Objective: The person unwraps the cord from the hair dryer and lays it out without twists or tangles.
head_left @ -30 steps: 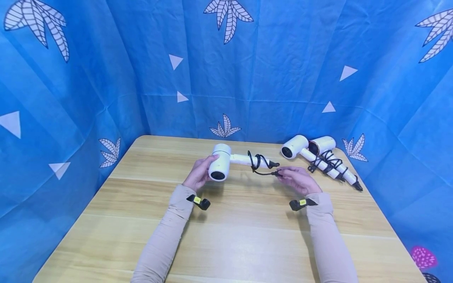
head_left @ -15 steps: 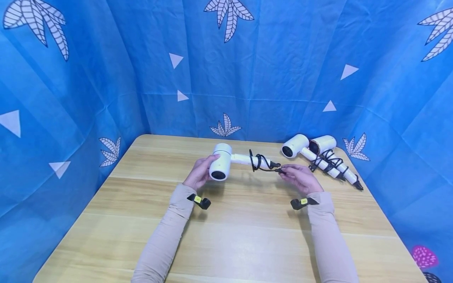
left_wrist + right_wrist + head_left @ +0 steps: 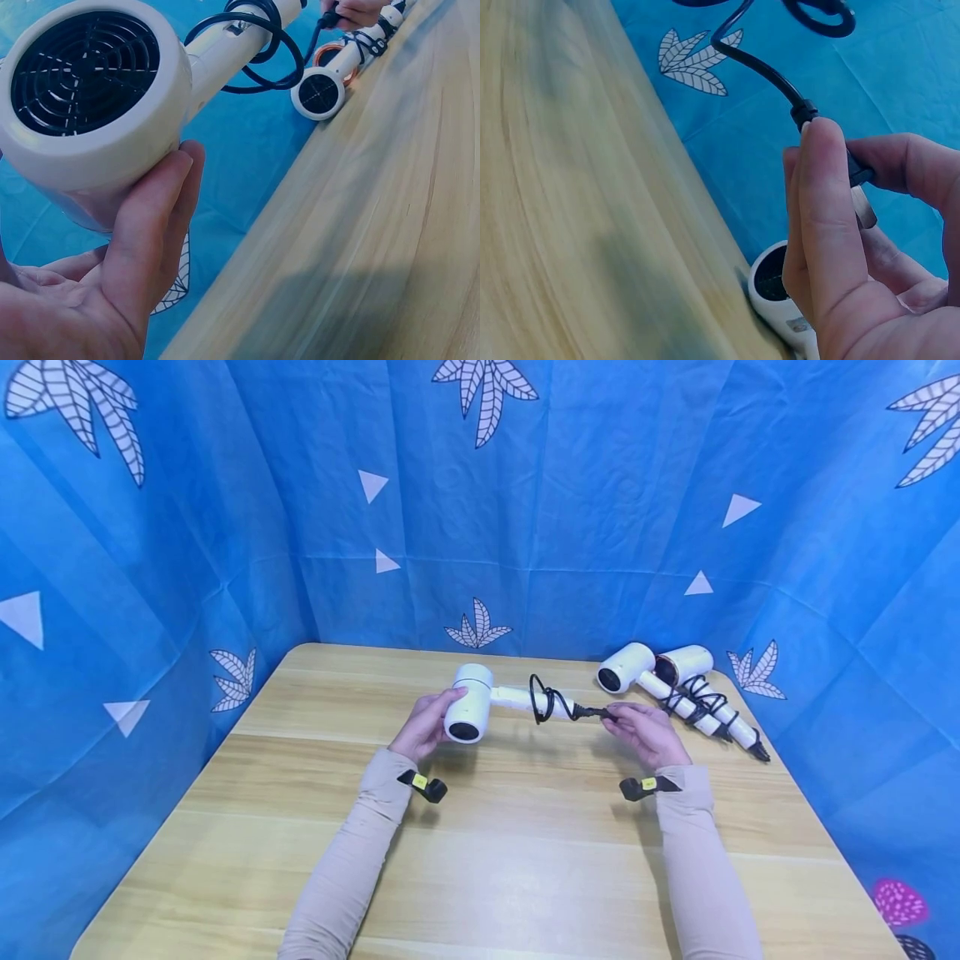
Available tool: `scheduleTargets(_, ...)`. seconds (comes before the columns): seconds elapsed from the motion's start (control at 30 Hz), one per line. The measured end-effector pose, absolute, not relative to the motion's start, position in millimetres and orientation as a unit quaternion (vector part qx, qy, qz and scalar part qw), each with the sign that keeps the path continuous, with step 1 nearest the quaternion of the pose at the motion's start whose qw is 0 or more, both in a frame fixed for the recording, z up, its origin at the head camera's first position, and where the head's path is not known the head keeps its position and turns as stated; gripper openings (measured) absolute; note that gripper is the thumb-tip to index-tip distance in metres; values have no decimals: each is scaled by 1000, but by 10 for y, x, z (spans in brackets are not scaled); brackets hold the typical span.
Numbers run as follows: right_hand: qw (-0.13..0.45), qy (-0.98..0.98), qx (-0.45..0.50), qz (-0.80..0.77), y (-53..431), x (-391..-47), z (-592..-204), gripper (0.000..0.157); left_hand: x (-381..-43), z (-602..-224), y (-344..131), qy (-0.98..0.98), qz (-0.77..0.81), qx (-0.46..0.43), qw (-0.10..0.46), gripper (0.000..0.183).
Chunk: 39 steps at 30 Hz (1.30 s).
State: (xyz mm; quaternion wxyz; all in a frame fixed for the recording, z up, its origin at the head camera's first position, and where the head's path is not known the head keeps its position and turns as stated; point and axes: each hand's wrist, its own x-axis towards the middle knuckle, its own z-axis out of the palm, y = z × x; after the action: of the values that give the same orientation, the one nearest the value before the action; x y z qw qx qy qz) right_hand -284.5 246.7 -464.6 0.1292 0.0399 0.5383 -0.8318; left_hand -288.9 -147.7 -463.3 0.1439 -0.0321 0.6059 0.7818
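On our left, the slanting edge of the table (image 3: 225, 827) ran close to a blue curtain (image 3: 150, 635) printed with pale leaves and triangles. Next we saw the left hand (image 3: 422, 727) grasping the rounded body of a white hair dryer (image 3: 469, 706), which it held raised above the tabletop. The dryer looked smooth and slightly shiny, a short barrel with a thin seam near its far end and a black grille (image 3: 84, 73) of rings and spokes set into the near one. Its straight handle (image 3: 512, 697) pointed right, and we could follow a black cord (image 3: 766, 70) wound round it in loose, uneven loops. Farther right, the right hand (image 3: 647, 733) pinched the plug (image 3: 860, 172) on the cord's end between thumb and fingers (in the right wrist view, a bit of flat metal showed beside them). Between the pale, wrinkled sleeves (image 3: 356, 852), a wide stretch of wood grain reached toward us, giving room on the near side of the dryer. Near the table's far right corner, we noticed two more white hair dryers (image 3: 628, 667) lying close together, their corded handles angled toward the right edge, which narrowed the room there.
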Motion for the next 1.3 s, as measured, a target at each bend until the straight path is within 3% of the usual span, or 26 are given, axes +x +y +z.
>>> scheduleTargets(0.17, 111, 532, 38, -838, 2475, -2836, -4603, 21, -2896, -4636, -1470, 602, 784, -35, 147, 56)
scheduleTargets(0.47, 92, 516, 30, -851, 2479, -2851, -4556, 29, -2911, -4660, -1462, 605, 782, -34, 144, 53)
scheduleTargets(1.3, 67, 487, 19, -870, 2434, -2781, -4304, 19, -2918, -4666, -1489, 611, 779, -50, 131, 54)
